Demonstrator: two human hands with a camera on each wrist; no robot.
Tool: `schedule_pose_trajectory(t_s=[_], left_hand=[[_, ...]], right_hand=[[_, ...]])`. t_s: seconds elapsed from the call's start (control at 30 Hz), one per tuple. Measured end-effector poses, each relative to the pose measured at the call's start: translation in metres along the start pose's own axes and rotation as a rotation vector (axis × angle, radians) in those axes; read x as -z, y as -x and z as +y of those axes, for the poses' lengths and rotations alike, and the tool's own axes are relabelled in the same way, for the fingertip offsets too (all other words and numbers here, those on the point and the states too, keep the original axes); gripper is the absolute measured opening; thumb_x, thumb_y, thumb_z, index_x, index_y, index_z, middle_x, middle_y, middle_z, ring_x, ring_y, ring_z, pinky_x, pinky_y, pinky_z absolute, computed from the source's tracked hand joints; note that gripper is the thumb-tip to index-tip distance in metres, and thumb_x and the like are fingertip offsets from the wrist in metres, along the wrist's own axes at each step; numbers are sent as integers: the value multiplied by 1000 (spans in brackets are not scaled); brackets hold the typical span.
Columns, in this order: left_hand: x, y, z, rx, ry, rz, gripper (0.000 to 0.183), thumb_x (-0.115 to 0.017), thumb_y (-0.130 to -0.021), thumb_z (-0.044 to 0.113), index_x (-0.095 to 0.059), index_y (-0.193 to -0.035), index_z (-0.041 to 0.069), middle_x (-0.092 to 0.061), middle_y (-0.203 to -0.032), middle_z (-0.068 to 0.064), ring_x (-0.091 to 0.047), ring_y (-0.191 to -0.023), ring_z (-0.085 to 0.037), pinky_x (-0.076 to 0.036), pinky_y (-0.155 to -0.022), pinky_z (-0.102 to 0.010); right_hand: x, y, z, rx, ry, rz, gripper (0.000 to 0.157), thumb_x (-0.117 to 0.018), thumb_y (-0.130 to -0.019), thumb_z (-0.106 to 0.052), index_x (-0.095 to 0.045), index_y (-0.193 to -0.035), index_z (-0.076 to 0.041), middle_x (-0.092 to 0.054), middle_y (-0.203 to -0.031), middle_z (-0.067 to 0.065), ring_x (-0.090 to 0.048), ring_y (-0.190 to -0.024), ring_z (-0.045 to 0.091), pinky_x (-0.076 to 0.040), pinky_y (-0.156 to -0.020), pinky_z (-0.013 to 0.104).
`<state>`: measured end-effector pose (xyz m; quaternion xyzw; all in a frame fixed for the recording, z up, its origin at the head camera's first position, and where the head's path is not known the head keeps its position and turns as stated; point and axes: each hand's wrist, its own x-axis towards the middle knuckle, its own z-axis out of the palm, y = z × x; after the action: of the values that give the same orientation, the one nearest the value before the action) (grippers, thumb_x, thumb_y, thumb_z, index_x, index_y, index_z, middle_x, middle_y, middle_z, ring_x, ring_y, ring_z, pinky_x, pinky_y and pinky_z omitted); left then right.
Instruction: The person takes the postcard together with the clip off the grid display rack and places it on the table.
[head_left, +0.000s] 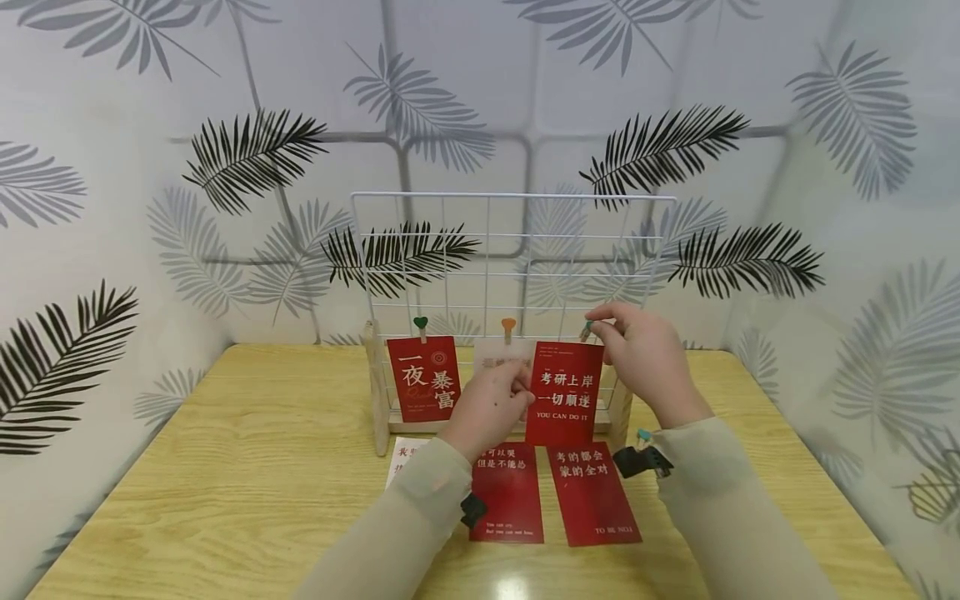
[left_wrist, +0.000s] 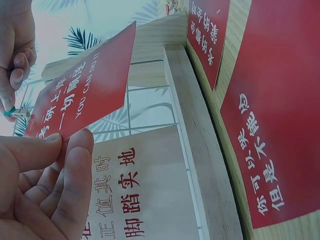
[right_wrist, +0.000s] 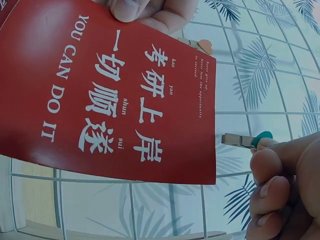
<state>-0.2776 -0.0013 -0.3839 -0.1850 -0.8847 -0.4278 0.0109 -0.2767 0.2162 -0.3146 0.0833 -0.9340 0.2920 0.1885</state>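
My left hand (head_left: 491, 404) pinches the left edge of a red card (head_left: 566, 392) with white lettering, between thumb and fingers. The card is upright in front of the white wire grid rack (head_left: 487, 237), at its right side. My right hand (head_left: 648, 358) pinches a small wooden clothespin (right_wrist: 238, 140) with a teal top, just beyond the card's upper edge; a gap shows between them in the right wrist view. Another red card (head_left: 423, 379) hangs on the rack from a green heart clothespin (head_left: 422, 325). A pale card (left_wrist: 150, 180) hangs beside it under an orange heart clothespin (head_left: 508, 327).
Two red cards, one in the middle (head_left: 510, 500) and one at the right (head_left: 596, 500), lie on the wooden table (head_left: 247, 483). A white card (head_left: 403, 457) lies partly under my left sleeve. Another teal-topped clothespin (head_left: 643, 437) shows by my right wrist. Leaf-patterned covering (head_left: 480, 83) stands behind.
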Motion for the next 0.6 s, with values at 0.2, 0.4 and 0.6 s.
schedule_pose_trajectory(t_s=[0.2,0.4,0.6], left_hand=[[3,4,-2,-2,-2,-3,7,-67,-99,15,-63,-102,19,-62,-85,5,-62,-70,-13,-52,-61,-29],[8,10,-1,16,-20,1,8,-68,-98,17,-63,-104,19,-62,-87,6,-62,-71,-12,-53,-63,-28],[13,18,0,-16,-45,7,8,-69,-98,16,-63,-104,19,-63,-84,7,-62,-70,-12,-53,-63,-29]], right_hand=[[3,3,1,4,-14,-6,24,-56,-105,-25,-69,-123,-15,-62,-69,3,-49,-48,20,-41,-44,33],[7,6,2,1,-13,-13,24,-55,-105,-25,-68,-124,-16,-61,-67,3,-46,-46,20,-38,-42,32],[9,12,7,3,-18,-18,25,-55,-105,-25,-68,-125,-15,-62,-68,2,-50,-50,21,-40,-45,34]])
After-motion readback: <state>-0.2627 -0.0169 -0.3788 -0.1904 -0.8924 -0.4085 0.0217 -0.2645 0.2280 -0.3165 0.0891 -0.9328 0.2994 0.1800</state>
